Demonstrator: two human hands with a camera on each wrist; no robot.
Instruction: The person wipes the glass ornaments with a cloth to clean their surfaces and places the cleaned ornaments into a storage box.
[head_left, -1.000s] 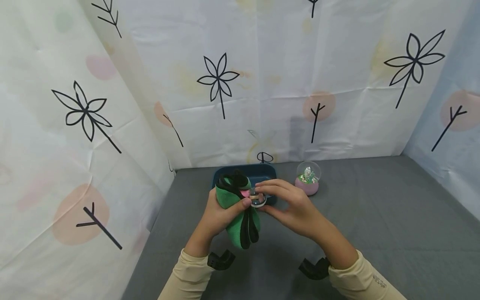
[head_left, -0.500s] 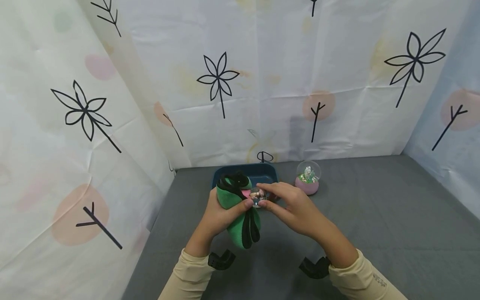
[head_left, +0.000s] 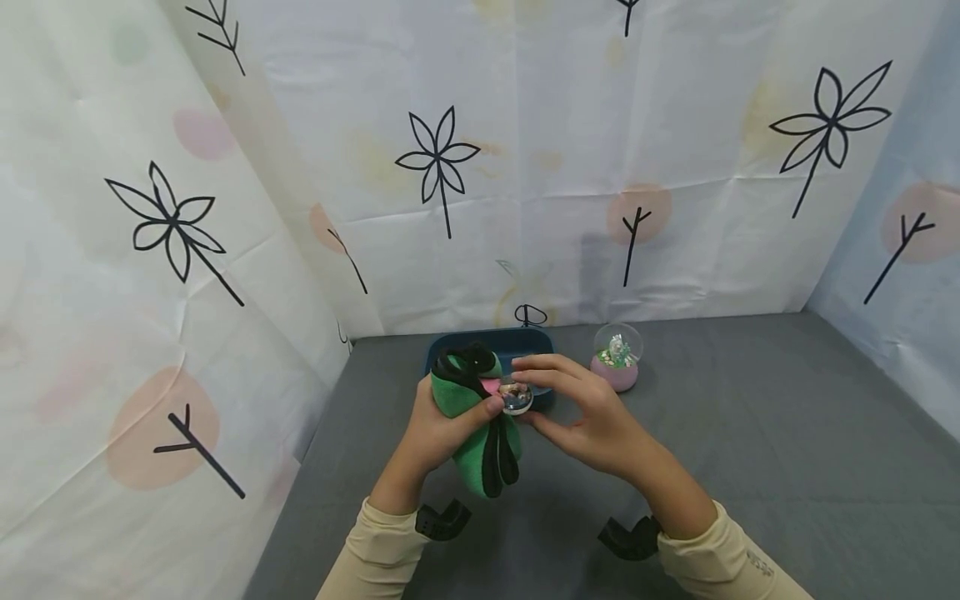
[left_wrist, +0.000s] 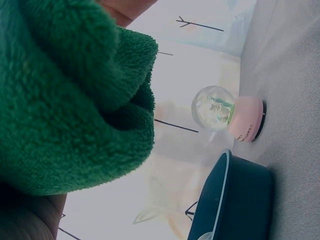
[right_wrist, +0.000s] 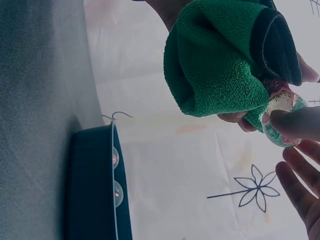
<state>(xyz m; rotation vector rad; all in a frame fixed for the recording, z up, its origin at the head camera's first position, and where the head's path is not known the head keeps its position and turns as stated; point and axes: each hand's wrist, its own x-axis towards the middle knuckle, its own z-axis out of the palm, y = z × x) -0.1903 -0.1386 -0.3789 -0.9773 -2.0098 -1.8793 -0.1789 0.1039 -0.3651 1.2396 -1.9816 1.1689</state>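
My left hand (head_left: 446, 429) grips a bunched green cloth (head_left: 472, 462) with black edging. From its folds comes a small snow globe (head_left: 516, 397) with a clear ball, and a patch of pink shows between ball and cloth. My left thumb lies along the cloth, its tip at the ball's side. My right hand (head_left: 588, 412) is spread around the globe. In the right wrist view its thumb overlaps the clear ball (right_wrist: 285, 102), while the other fingers (right_wrist: 295, 187) extend just beside it. In the left wrist view the cloth (left_wrist: 75, 110) hides the held globe.
A dark blue tray (head_left: 442, 342) stands behind the hands near the patterned backdrop; clear balls (right_wrist: 118, 192) show over its rim in the right wrist view. Right of it stands another snow globe (head_left: 615, 360) on a pink base. Grey fabric (head_left: 750, 433) covers the table.
Half a second ago my right thumb and fingers were closed in on the globe; now the fingers are spread wider from it. The figures inside look turned. Cloth and left hand stay in place.
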